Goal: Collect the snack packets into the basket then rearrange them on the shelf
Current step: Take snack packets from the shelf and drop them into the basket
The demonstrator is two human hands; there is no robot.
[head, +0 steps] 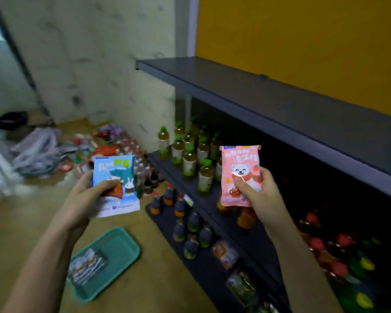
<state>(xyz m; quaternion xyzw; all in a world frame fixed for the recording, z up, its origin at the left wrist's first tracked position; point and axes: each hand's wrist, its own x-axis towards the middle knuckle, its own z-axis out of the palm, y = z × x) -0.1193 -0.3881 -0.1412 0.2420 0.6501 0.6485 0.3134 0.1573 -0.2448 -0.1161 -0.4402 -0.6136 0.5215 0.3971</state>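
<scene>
While both hands are raised, each one has a packet. Left hand (86,195) grips a blue packet (115,177) with the thumb across its front, straight above the basket (122,245). Right hand (255,190) grips a pink packet (239,172), thumb on the bear print, above and right of the basket, in front of the shelf unit.

Containers:
- The basket is teal, shallow, and sits on the floor. A small stack of packets (86,267) lies at its near-left end. The far end shows bare basket floor.
- Bottom board (167,224), just right of the basket: dark-capped bottles (185,224) in rows, with some wrapped packs nearer the camera.
- Next board up: green-capped tea bottles (190,159), upright and packed close.
- Top shelf (280,105), high and right of the basket: dark surface visible along its whole length, backed by a yellow wall (303,41).

Edges and room:
- The bottom board's front edge runs close past the basket's right rim, with a narrow strip of floor between them.
- The top shelf's front lip overhangs the bottle rows, and the pink packet sits below that lip.
- Beyond the basket, a loose pile of packets (95,145) and grey bags (36,150) lies on the floor by the wall. Too blurred to identify them.
</scene>
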